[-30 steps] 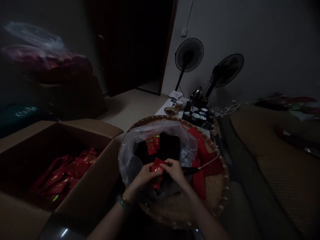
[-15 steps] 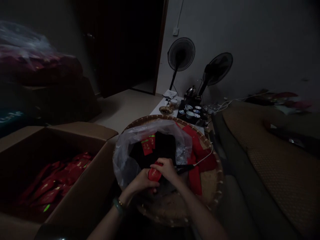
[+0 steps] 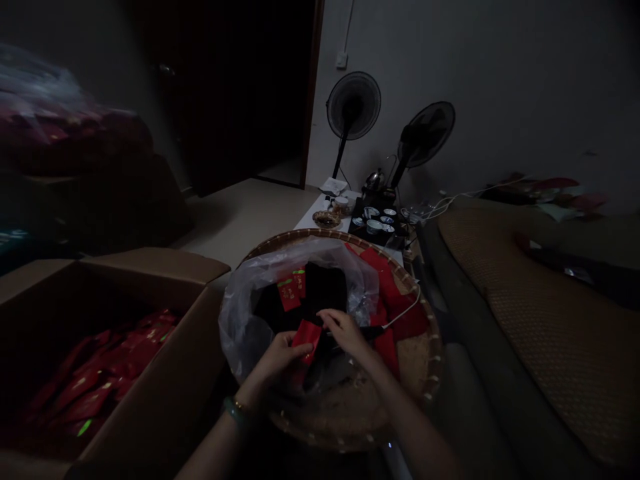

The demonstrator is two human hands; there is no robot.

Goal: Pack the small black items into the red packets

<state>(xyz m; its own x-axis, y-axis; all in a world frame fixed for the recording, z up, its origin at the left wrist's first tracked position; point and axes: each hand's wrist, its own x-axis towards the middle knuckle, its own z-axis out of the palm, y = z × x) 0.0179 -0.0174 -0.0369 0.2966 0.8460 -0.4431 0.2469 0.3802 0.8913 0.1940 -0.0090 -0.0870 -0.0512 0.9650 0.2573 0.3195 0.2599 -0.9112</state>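
Note:
My left hand [image 3: 277, 357] is closed on a small red packet [image 3: 306, 337], held upright over a round woven basket [image 3: 430, 373] on my lap. My right hand [image 3: 345, 331] sits just right of the packet with its fingers curled near the packet's top edge; whether it grips anything is unclear in the dim light. Behind my hands a clear plastic bag [image 3: 240, 313] lies open in the basket, with dark contents and two red packets [image 3: 293, 290] inside. More red packets [image 3: 387, 283] lie along the basket's right side.
An open cardboard box [image 3: 165, 373] at my left holds several red packets [image 3: 95, 380]. A sofa cushion [image 3: 540, 320] is on the right. Beyond the basket stand a low table with a tea set [image 3: 375, 217] and two fans [image 3: 353, 107]. A white cable crosses the basket.
My view has shifted right. My right hand has come off the packet's top and moved slightly right, leaving the packet standing in my left hand.

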